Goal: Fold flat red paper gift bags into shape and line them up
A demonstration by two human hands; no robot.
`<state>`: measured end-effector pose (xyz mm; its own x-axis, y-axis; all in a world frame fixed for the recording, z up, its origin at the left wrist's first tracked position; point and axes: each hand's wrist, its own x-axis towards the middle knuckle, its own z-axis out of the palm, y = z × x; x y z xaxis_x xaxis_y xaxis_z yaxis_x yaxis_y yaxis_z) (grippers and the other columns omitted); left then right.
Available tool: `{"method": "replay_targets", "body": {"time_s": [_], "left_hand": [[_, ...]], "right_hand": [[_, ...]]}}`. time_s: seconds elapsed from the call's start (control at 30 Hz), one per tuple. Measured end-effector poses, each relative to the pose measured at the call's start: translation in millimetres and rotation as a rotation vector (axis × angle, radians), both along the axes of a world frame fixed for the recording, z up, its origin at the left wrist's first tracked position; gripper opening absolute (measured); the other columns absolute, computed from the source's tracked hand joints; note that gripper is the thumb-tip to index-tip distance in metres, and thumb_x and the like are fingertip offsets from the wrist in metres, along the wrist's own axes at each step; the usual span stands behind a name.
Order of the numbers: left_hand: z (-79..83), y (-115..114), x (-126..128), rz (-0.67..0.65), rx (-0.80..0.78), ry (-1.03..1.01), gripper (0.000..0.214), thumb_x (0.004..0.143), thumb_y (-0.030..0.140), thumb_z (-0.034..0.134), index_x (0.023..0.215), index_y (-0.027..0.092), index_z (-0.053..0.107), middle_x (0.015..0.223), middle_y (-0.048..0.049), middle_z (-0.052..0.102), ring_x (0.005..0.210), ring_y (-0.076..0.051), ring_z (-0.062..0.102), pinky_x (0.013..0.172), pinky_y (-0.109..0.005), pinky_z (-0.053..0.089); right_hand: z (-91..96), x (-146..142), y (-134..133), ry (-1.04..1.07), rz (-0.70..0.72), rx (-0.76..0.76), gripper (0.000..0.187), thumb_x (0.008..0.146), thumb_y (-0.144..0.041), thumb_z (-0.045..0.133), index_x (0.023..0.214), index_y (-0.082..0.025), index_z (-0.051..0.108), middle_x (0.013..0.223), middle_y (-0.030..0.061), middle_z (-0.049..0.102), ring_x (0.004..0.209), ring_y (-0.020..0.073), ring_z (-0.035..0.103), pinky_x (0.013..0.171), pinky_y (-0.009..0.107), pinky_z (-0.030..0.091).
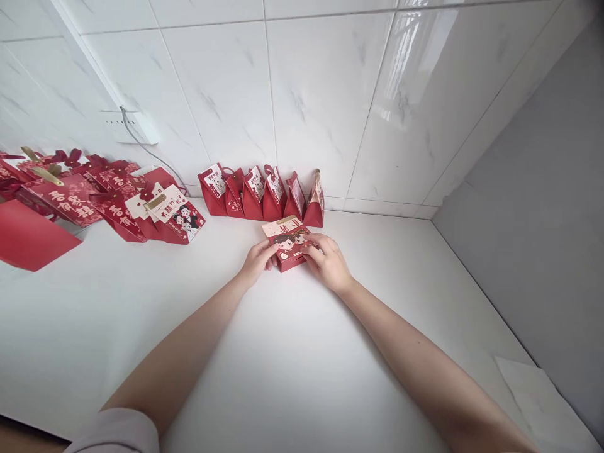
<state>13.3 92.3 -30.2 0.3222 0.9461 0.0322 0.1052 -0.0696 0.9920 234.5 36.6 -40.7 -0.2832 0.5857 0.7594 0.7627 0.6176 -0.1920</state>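
Note:
Between my two hands is a red and cream gift box (291, 242) with cartoon figures on its front and a gold ribbon loop at its top. It leans back on the white table, in front of a row of similar boxes. My left hand (258, 259) grips its left side, thumb on the front face and the other fingers partly hidden at the edge. On the right side, my right hand (329, 261) holds the box with its fingers bent over the printed front.
Several red gift boxes (253, 194) stand in a row against the tiled wall (325, 94). At the left, a cluster of more red boxes (117, 204) crowds the white table (283, 365). A grey cable (151, 154) hangs from a wall socket (134, 126). A grey panel (528, 207) borders the right.

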Motion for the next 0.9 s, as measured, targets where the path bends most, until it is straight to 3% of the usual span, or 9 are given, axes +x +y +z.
{"method": "replay_targets", "body": {"time_s": [0.1, 0.23, 0.3, 0.37, 0.43, 0.57, 0.73, 0.83, 0.9], "left_hand": [[-1.7, 0.4, -0.4, 0.005, -0.004, -0.005, 0.035, 0.081, 0.048, 0.061, 0.091, 0.015, 0.065, 0.055, 0.0015, 0.058, 0.042, -0.008, 0.045, 0.041, -0.022, 0.030], [-1.9, 0.7, -1.9, 0.004, -0.010, -0.032, 0.030, 0.079, 0.043, 0.060, 0.090, 0.015, 0.063, 0.059, 0.0013, 0.060, 0.042, -0.009, 0.047, 0.041, -0.022, 0.031], [-0.1, -0.5, -2.5, -0.020, -0.036, -0.037, 0.033, 0.080, 0.043, 0.058, 0.100, 0.017, 0.061, 0.061, 0.0016, 0.063, 0.041, -0.010, 0.050, 0.041, -0.022, 0.031], [2.4, -2.4, -2.7, -0.045, -0.051, -0.037, 0.036, 0.081, 0.043, 0.056, 0.107, 0.018, 0.058, 0.063, 0.0017, 0.064, 0.041, -0.011, 0.054, 0.041, -0.022, 0.033], [4.5, -4.5, -2.2, -0.066, -0.032, -0.035, 0.035, 0.082, 0.042, 0.055, 0.107, 0.017, 0.057, 0.064, 0.0014, 0.065, 0.044, -0.012, 0.058, 0.043, -0.022, 0.036], [4.5, -6.7, 0.7, -0.047, 0.054, -0.056, 0.034, 0.080, 0.041, 0.057, 0.105, 0.018, 0.054, 0.081, -0.0008, 0.066, 0.054, -0.011, 0.060, 0.043, -0.021, 0.040], [0.4, -3.9, 5.2, 0.151, 0.072, -0.088, 0.048, 0.067, 0.029, 0.067, 0.111, 0.021, 0.047, 0.123, -0.0067, 0.058, 0.077, -0.013, 0.064, 0.054, -0.022, 0.051], [-0.4, -0.7, 5.3, 0.183, 0.061, -0.199, 0.050, 0.066, 0.023, 0.064, 0.113, 0.020, 0.049, 0.128, -0.0079, 0.058, 0.103, -0.020, 0.062, 0.075, -0.028, 0.055], [-0.6, 0.6, 4.3, 0.143, 0.040, -0.264, 0.045, 0.072, 0.027, 0.058, 0.115, 0.020, 0.051, 0.123, -0.0069, 0.062, 0.107, -0.021, 0.061, 0.081, -0.030, 0.054]], "right_hand": [[0.0, 0.0, -3.0, 0.054, 0.035, -0.067, 0.018, 0.098, -0.030, 0.053, 0.111, -0.026, 0.065, 0.139, 0.0089, 0.055, 0.131, 0.0269, 0.048, 0.106, 0.047, 0.043], [-8.4, 0.3, 1.1, 0.372, -0.053, -0.317, 0.060, 0.097, -0.050, 0.051, 0.147, -0.022, 0.035, 0.152, 0.0168, 0.041, 0.139, 0.0306, 0.040, 0.112, 0.054, 0.036], [-13.1, 2.8, 6.0, 0.482, -0.069, -0.519, 0.069, 0.097, -0.057, 0.045, 0.152, -0.021, 0.026, 0.144, 0.0181, 0.050, 0.136, 0.0320, 0.046, 0.114, 0.061, 0.027], [-15.4, 5.9, 9.3, 0.494, -0.042, -0.667, 0.065, 0.098, -0.060, 0.041, 0.150, -0.023, 0.029, 0.134, 0.0143, 0.061, 0.133, 0.0319, 0.049, 0.116, 0.067, 0.016], [-15.2, 8.4, 9.8, 0.487, 0.015, -0.718, 0.064, 0.097, -0.061, 0.042, 0.149, -0.026, 0.031, 0.130, 0.0116, 0.064, 0.132, 0.0306, 0.050, 0.116, 0.065, 0.019], [-12.4, 8.7, 5.7, 0.567, 0.159, -0.605, 0.078, 0.093, -0.059, 0.052, 0.153, -0.023, 0.017, 0.136, 0.0159, 0.055, 0.119, 0.0271, 0.058, 0.100, 0.049, 0.048], [-7.0, 6.7, -0.4, 0.448, 0.134, -0.322, 0.091, 0.084, -0.054, 0.068, 0.153, -0.021, 0.018, 0.148, 0.0188, 0.038, 0.136, 0.0314, 0.042, 0.109, 0.049, 0.041], [-4.8, 5.5, -3.2, 0.315, 0.182, -0.312, 0.089, 0.086, -0.049, 0.067, 0.154, -0.020, 0.018, 0.149, 0.0182, 0.040, 0.136, 0.0316, 0.042, 0.111, 0.049, 0.041], [-7.3, 4.9, -2.1, 0.272, 0.194, -0.338, 0.090, 0.086, -0.047, 0.067, 0.154, -0.019, 0.015, 0.151, 0.0179, 0.038, 0.137, 0.0310, 0.042, 0.111, 0.048, 0.041]]}}
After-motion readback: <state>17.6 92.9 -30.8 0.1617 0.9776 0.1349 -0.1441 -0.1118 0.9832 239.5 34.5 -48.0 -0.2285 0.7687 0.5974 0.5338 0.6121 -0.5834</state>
